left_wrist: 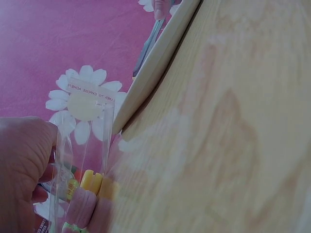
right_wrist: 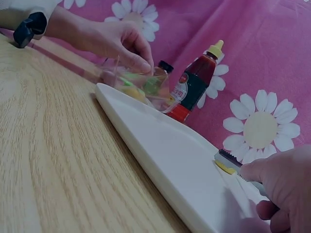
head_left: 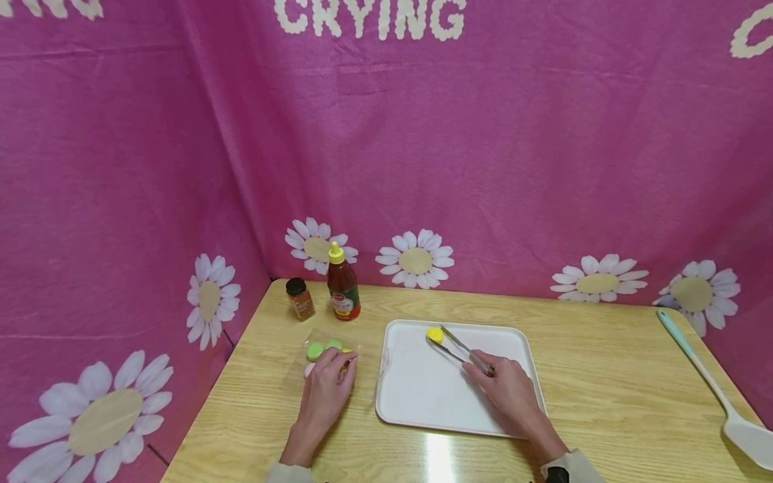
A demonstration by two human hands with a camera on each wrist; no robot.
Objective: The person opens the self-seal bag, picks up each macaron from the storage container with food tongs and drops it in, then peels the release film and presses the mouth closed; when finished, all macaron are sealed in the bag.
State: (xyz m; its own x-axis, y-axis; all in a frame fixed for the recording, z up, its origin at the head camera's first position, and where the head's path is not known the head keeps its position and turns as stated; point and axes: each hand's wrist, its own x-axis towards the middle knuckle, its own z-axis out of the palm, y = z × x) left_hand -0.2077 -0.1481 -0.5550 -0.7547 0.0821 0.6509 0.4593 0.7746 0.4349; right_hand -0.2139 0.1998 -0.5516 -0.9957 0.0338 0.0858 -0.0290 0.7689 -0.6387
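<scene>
My left hand pinches the opening of a clear plastic bag, which holds green macarons, a pink macaron and a yellow macaron. Part of the bag lies hidden behind the fingers in the head view. With my right hand I grip metal tongs over the white tray. A single yellow macaron lies at the tray's far side, between the tong tips; whether they squeeze it I cannot tell.
Behind the bag stand a spice jar with a black lid and a red sauce bottle with a yellow cap. A spatula lies along the table's right edge. Pink flowered cloth hangs behind and to the left.
</scene>
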